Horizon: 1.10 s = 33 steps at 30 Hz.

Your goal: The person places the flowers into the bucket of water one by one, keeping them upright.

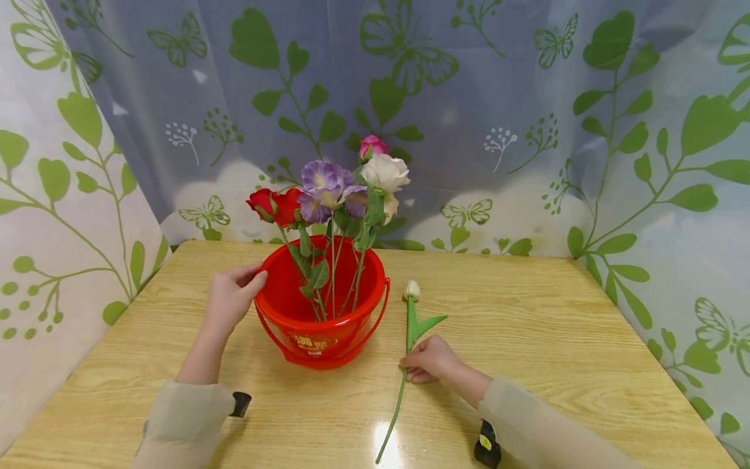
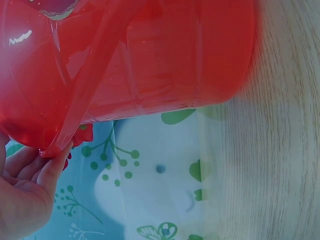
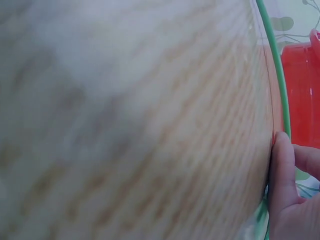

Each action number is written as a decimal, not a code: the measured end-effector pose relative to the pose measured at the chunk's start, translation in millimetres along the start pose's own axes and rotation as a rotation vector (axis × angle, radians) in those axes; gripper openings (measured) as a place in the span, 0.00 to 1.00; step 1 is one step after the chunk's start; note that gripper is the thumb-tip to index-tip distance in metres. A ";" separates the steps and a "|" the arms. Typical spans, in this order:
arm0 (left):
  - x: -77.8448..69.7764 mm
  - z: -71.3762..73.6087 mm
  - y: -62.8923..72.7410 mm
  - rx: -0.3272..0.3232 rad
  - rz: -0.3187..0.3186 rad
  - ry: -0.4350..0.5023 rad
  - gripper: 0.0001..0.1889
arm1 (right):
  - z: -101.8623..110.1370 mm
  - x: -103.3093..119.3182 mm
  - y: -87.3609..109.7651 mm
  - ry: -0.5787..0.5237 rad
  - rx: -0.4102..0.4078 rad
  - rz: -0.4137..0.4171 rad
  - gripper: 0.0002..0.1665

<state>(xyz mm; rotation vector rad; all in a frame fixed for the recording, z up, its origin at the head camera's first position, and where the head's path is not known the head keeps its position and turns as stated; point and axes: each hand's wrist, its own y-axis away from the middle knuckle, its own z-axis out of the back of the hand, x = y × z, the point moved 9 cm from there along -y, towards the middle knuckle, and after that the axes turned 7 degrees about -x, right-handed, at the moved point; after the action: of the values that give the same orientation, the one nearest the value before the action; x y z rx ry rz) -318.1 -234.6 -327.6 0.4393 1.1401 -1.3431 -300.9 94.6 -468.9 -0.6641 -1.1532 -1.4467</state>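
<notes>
A red plastic bucket stands on the wooden table with artificial flowers upright inside: red roses, a purple iris-like bloom, a white rose and a pink rose. My left hand grips the bucket's left rim, thumb outside, close to where the handle joins. To the right of the bucket, my right hand pinches the green stem of a white tulip low over the table. The tulip's head points away from me and its stem end towards me.
The light wood table reaches back to a patterned curtain with leaves and butterflies. More of this cloth hangs at both sides. Dark wrist devices show beneath my sleeves.
</notes>
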 end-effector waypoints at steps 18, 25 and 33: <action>2.8 -0.8 -0.8 -0.002 -0.006 0.005 0.20 | 12.2 7.8 3.4 -0.117 -0.055 0.032 0.07; 2.1 0.6 -1.3 -0.014 -0.015 -0.007 0.19 | 21.8 20.4 7.5 -0.123 -0.089 0.075 0.06; 1.9 -0.4 -1.0 -0.008 -0.007 -0.016 0.19 | 37.9 43.1 15.5 -0.170 -0.115 0.151 0.06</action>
<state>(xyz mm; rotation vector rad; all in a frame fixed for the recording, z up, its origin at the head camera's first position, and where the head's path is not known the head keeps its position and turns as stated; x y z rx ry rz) -319.5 -235.5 -329.1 0.4183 1.1343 -1.3455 -303.4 113.1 -412.4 -0.9498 -1.1290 -1.3551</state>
